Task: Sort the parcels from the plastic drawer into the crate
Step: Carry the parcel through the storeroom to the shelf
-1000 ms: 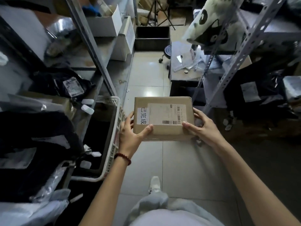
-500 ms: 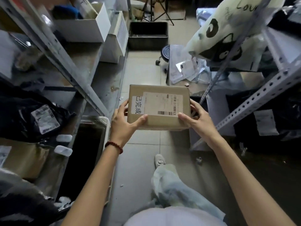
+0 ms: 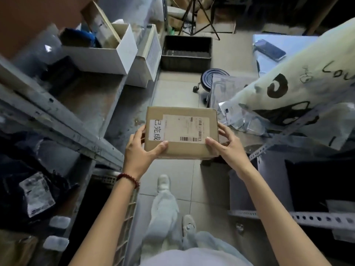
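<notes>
Aloft, parcel [image 3: 181, 132], left hand [image 3: 142, 151], right hand [image 3: 228, 148] gripping edges

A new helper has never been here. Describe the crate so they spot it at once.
Follow the tiled aisle between the metal racks to its far end. The crate sits on the floor there, past the round stool, before a tripod. It alone is dark and open-topped; the boxes left of it are white.

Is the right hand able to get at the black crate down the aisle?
Probably not: the right hand grips the cardboard parcel with the left hand, and the black crate sits far ahead, past open floor.
</notes>
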### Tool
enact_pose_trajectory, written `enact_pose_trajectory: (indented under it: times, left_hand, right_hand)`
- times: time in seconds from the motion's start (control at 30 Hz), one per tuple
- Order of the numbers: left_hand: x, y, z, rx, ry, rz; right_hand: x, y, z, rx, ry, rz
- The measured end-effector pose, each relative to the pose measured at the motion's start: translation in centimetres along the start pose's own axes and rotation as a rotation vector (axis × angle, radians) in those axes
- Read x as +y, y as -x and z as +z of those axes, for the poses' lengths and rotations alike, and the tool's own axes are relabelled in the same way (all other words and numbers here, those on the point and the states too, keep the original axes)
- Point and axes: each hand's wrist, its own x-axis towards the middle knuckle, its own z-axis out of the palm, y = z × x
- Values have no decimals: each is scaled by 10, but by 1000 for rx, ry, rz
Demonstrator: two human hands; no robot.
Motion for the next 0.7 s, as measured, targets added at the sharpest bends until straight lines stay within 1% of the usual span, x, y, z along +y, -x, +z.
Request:
enact_pose_trajectory:
  times: [0.23, 0.37, 0.53, 0.7]
  left_hand:
    - [10, -146, -2, -48, -7, 69]
    - [23, -223, -6, -63, -8, 76]
    - [45, -309, 3, -105, -5, 96]
    - [59, -385, 33, -125, -14, 112]
  right_hand:
    - [-29, -123, 29, 59, -50, 26]
    - [-55, -188, 40, 109, -49, 5]
    - [-77, -268, 38, 166, -17, 36]
    - [-86, -345, 22, 238, 1, 35]
